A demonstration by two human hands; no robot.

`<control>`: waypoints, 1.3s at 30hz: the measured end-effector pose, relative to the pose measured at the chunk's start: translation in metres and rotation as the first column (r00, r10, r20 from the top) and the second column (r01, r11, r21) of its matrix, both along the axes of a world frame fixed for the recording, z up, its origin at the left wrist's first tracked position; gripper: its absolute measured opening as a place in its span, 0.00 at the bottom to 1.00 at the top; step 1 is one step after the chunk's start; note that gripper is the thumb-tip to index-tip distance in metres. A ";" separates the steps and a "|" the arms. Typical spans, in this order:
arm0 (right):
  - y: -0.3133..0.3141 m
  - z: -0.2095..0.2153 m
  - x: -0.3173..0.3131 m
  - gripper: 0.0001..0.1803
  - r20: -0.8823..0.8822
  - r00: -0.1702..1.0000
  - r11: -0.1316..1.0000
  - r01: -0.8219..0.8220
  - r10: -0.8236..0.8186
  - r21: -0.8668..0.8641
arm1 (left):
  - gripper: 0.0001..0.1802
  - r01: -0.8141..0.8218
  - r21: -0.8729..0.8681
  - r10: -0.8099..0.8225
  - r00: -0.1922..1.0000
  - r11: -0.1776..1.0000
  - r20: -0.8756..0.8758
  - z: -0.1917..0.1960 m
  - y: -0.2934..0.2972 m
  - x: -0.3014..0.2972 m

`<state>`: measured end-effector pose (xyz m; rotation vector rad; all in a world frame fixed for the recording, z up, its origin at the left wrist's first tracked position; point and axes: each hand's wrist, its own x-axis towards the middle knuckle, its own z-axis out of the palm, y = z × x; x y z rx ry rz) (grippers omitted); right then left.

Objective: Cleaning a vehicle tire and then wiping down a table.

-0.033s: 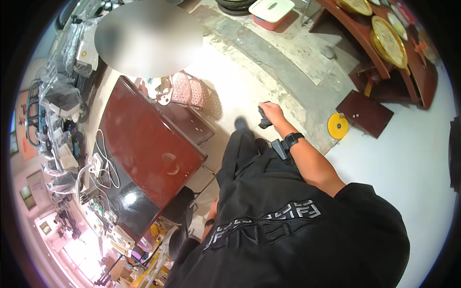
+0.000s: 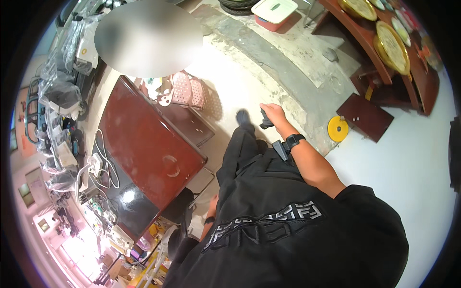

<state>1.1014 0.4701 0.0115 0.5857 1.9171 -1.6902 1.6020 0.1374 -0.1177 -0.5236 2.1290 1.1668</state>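
My right hand (image 2: 275, 116) is stretched out in front of my body, closed around a small black item (image 2: 265, 120). The item looks soft or crumpled, and its kind cannot be made out. On that wrist are a black watch (image 2: 293, 139) and a dark boxy device (image 2: 280, 150). My left hand (image 2: 212, 206) hangs low at my left side, partly behind my black shirt. Its fingers are hidden, so I cannot tell whether it holds anything. Nearest to it is the corner of the dark red table (image 2: 149, 139).
Pink polka-dot fabric (image 2: 187, 91) sits beyond the table. White cables (image 2: 114, 175) lie at its left. A yellow disc (image 2: 338, 128) and a dark red board (image 2: 366, 116) are on the right. Further off stand a lidded pink tub (image 2: 274, 21) and a curved wooden stand (image 2: 382, 62) with gold plates.
My foot has shifted slightly forward. My right hand with the black item has moved a touch to the right. Little else differs.
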 end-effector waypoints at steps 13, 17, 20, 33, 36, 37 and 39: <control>-0.055 0.035 -0.290 0.17 0.114 0.985 0.989 -0.120 0.130 -0.089 | 0.21 -0.431 0.172 0.423 0.902 0.886 0.083 0.022 0.062 -0.269; -0.105 0.052 -0.357 0.19 0.164 0.984 0.949 -0.012 0.067 -0.316 | 0.20 -0.609 0.228 0.619 0.785 0.760 0.032 0.043 0.050 -0.369; -0.131 0.042 -0.407 0.21 0.323 0.946 0.856 0.146 0.025 -0.495 | 0.15 -0.886 0.219 0.845 0.458 0.409 0.274 0.073 0.042 -0.465; -0.249 0.044 -0.634 0.20 0.542 0.732 0.849 -0.094 0.413 -0.520 | 0.12 -0.997 0.072 0.963 0.031 0.012 0.267 0.146 0.070 -0.630; -0.278 0.042 -0.647 0.17 0.539 0.735 0.866 -0.131 0.412 -0.483 | 0.13 -0.999 0.021 0.970 -0.033 -0.039 0.243 0.161 0.068 -0.668; -0.287 0.035 -0.650 0.16 0.543 0.750 0.873 -0.091 0.377 -0.480 | 0.13 -0.999 0.003 0.974 -0.046 -0.048 0.224 0.160 0.066 -0.675; -0.298 0.020 -0.652 0.12 0.532 0.710 0.825 -0.122 0.461 -0.552 | 0.14 -0.994 0.024 0.966 -0.098 -0.107 0.239 0.158 0.061 -0.688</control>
